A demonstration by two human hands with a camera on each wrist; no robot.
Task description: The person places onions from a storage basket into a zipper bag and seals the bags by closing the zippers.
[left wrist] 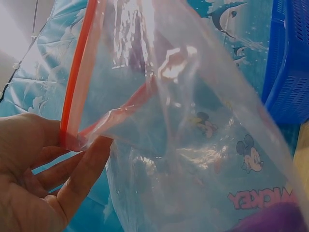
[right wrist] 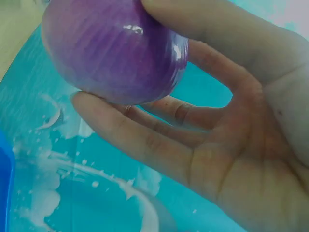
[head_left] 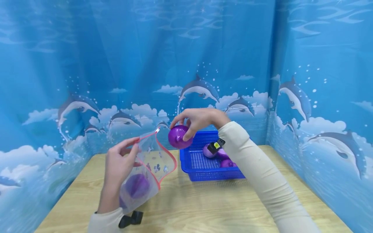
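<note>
**Right hand holds a purple onion [head_left: 176, 138] beside an open zip bag [head_left: 155, 186]**

A person's two bare hands work above a pale wood-grain table [head_left: 204, 207]. The left hand [head_left: 118, 161], at the left, pinches the bag by its red zip edge between thumb and fingers. The bag is see-through, printed with Mickey Mouse figures, and hangs tilted with its mouth gaping towards the right. Through its wall, another purple onion [head_left: 137, 186] shows low inside.

The right hand [head_left: 201, 118] reaches in from the right, its thumb and fingers curled around the glossy, faintly streaked onion. It holds this onion off the table, just right of the bag's mouth and near the left end of a blue plastic basket [head_left: 218, 176]. More purple onions [head_left: 209, 150] lie in the basket, partly hidden by the right forearm, so their number is unclear.

Both arms wear cream sleeves [head_left: 265, 171]. Behind the table hangs a blue curtain [head_left: 145, 48] printed with leaping dolphins, clouds and bubbles.
</note>
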